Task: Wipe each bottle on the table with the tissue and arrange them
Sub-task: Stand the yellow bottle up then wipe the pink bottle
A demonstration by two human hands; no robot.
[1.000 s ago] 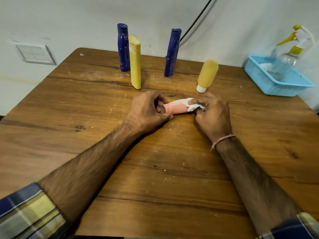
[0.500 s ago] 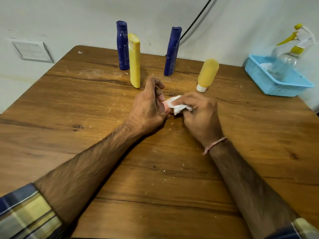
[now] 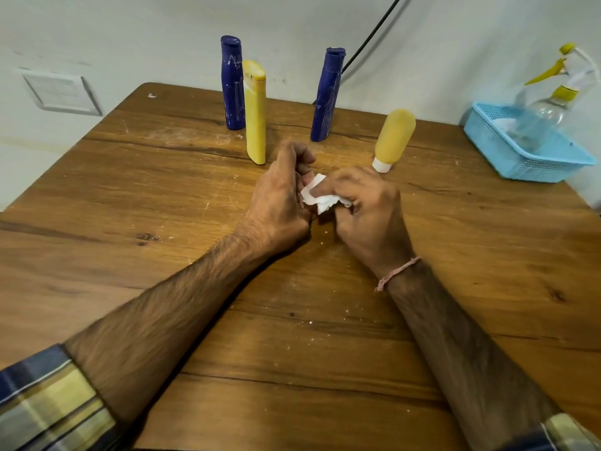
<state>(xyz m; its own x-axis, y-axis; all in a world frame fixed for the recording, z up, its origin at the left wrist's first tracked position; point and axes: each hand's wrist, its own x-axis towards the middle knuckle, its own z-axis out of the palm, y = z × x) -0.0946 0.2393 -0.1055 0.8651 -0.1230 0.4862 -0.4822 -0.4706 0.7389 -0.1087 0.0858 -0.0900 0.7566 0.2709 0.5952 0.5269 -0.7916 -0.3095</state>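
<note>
My left hand (image 3: 279, 200) and right hand (image 3: 367, 206) meet at the middle of the wooden table (image 3: 162, 206). The left hand's fingers curl round a small pink bottle, which is hidden between the two hands. My right hand grips a crumpled white tissue (image 3: 317, 195) and presses it against the left hand's fingers. Behind the hands stand two dark blue bottles (image 3: 232, 83) (image 3: 327, 96), a tall yellow bottle (image 3: 255, 112) and a squat yellow bottle (image 3: 393, 138) resting on its white cap.
A light blue plastic basket (image 3: 533, 161) sits at the table's back right corner with a clear spray bottle (image 3: 549, 109) in it. A black cable (image 3: 374, 30) runs up the wall behind. A wall switch plate (image 3: 61, 92) is at the left.
The right hand slid the tissue leftward along the pink bottle toward the left hand. The bottle, visible before, is now covered by both hands. The left fingers lifted slightly.
</note>
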